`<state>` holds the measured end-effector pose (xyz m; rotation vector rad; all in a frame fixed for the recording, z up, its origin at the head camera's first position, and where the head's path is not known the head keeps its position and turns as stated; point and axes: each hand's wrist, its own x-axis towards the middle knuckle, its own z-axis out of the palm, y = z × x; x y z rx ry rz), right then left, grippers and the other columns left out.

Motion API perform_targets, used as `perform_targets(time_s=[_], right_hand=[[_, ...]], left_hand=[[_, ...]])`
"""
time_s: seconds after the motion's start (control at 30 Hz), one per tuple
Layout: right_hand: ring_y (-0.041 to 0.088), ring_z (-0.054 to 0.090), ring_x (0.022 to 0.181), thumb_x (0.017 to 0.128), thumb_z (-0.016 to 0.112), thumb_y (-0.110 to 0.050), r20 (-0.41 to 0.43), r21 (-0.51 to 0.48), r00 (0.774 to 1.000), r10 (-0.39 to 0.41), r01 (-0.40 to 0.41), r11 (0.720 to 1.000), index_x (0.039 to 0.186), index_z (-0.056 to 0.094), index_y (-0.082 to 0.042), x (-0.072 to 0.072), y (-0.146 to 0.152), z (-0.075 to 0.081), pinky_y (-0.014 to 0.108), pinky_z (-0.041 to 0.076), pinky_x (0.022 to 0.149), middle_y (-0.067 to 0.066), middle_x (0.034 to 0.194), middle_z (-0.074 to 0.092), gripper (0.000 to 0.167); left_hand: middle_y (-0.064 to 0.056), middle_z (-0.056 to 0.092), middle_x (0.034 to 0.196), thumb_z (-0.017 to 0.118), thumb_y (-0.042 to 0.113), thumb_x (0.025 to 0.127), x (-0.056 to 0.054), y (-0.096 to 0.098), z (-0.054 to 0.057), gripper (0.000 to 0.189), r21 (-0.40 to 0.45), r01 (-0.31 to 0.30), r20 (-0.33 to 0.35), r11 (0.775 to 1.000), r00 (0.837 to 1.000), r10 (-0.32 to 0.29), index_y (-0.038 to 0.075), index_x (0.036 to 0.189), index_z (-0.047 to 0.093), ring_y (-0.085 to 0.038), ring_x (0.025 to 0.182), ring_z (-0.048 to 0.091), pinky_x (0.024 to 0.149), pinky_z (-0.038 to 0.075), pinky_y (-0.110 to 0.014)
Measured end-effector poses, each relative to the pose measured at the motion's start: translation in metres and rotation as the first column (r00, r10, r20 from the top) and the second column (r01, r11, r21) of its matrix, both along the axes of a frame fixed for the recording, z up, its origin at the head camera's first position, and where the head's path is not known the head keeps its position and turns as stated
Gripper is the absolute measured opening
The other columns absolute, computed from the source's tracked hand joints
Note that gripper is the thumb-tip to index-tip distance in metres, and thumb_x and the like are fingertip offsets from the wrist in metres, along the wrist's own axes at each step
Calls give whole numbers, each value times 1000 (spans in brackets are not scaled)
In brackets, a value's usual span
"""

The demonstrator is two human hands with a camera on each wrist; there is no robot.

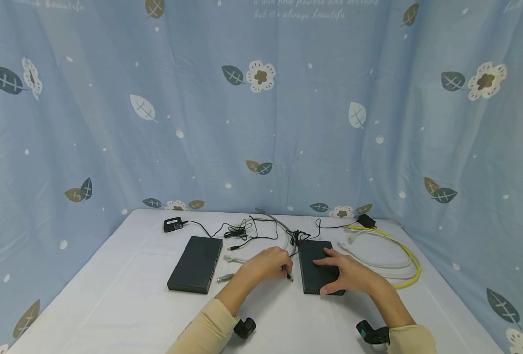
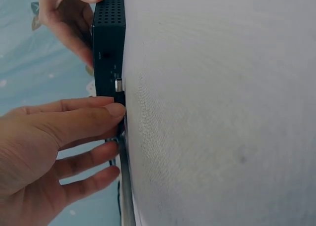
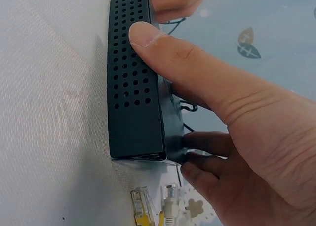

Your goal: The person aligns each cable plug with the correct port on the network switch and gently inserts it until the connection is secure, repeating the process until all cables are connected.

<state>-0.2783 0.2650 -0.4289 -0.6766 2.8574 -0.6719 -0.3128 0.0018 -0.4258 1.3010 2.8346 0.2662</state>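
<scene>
In the head view, my left hand point(image 1: 266, 264) is just left of the right-hand black network switch point(image 1: 313, 281). Between thumb and index finger it pinches the black power plug point(image 2: 119, 85), whose metal barrel points at the switch's side in the left wrist view. The barrel shows outside the casing, close beside it. My right hand point(image 1: 352, 273) grips the same switch, which lies flat on the table. Its thumb presses the perforated end point(image 3: 129, 87) in the right wrist view, while the other fingers reach over the top and far side.
A second black switch point(image 1: 195, 263) lies to the left. Behind are black cords point(image 1: 242, 231) and two power adapters point(image 1: 172, 224), point(image 1: 366, 221). Grey cable ends point(image 1: 226, 278) lie near my left hand. White and yellow network cables point(image 1: 416, 265) loop at the right. A patterned curtain point(image 1: 261, 123) hangs behind the table.
</scene>
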Motion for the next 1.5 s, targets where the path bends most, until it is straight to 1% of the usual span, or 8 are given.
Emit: perform_targets(time_s=[0.17, 0.4, 0.5, 0.73, 0.9, 1.1, 1.33, 1.5], right_hand=[[55, 30, 140, 68, 84, -54, 2, -4, 1000, 0, 0, 1000, 134, 62, -19, -1, 2, 0, 68, 35, 104, 30, 154, 33, 78], [55, 27, 141, 68, 84, -54, 12, -17, 1000, 1, -1, 1000, 135, 62, -21, -1, 3, 0, 69, 33, 104, 29, 155, 31, 78], [55, 26, 142, 68, 84, -54, 18, -21, 1000, -2, 2, 1000, 135, 61, -21, -1, 3, 1, 70, 33, 104, 28, 156, 30, 78], [55, 27, 142, 68, 83, -56, 4, -18, 1000, 3, -2, 1000, 135, 62, -21, 0, 2, 1, 69, 34, 104, 28, 156, 31, 78], [55, 27, 142, 68, 83, -55, 4, -15, 1000, 1, -1, 1000, 135, 61, -21, 1, 2, 2, 69, 34, 104, 28, 156, 31, 78], [54, 27, 142, 68, 83, -57, -3, -18, 1000, -3, 2, 1000, 135, 62, -21, 0, 3, 1, 69, 34, 104, 28, 156, 31, 79], [55, 28, 141, 68, 82, -57, -17, -23, 1000, 6, -6, 1000, 135, 62, -21, 1, 3, 1, 70, 35, 103, 28, 155, 32, 78], [55, 28, 141, 69, 82, -57, -20, -23, 1000, 8, -8, 1000, 135, 62, -21, 1, 3, 1, 70, 34, 104, 28, 155, 32, 78]], left_hand=[[13, 72, 84, 76, 9, 84, 2, 0, 2, 12, 7, 5, -2, 1000, 1000, -5, 21, 84, 77, 2, 73, 57, 68, 47, -14], [13, 70, 80, 75, 6, 81, 4, 1, 1, 14, 6, -4, -49, 1000, 999, 4, 20, 82, 75, 1, 65, 51, 61, 41, -13], [14, 69, 79, 76, 7, 81, 3, 2, 1, 14, 1, -12, -59, 1000, 998, 12, 21, 82, 75, 1, 65, 50, 60, 40, -14], [16, 69, 78, 77, 10, 81, 3, 0, -3, 13, 0, -26, -90, 1000, 996, 26, 24, 82, 76, -2, 71, 54, 66, 44, -16], [16, 70, 80, 78, 13, 82, 5, -1, 0, 11, -4, -34, -137, 999, 990, 33, 24, 83, 77, -5, 77, 53, 71, 45, -20], [14, 72, 85, 76, 15, 84, 8, 1, 4, 9, -2, -13, -179, 1000, 984, 12, 24, 85, 77, -6, 78, 54, 74, 46, -22], [13, 73, 84, 76, 15, 85, 12, 5, 9, 8, 15, -5, -169, 1000, 986, 7, 22, 86, 78, -7, 82, 56, 76, 48, -24], [11, 71, 84, 75, 11, 85, 12, 6, 7, 8, 47, 2, -124, 999, 992, 3, 18, 84, 78, -4, 79, 56, 70, 46, -16]])
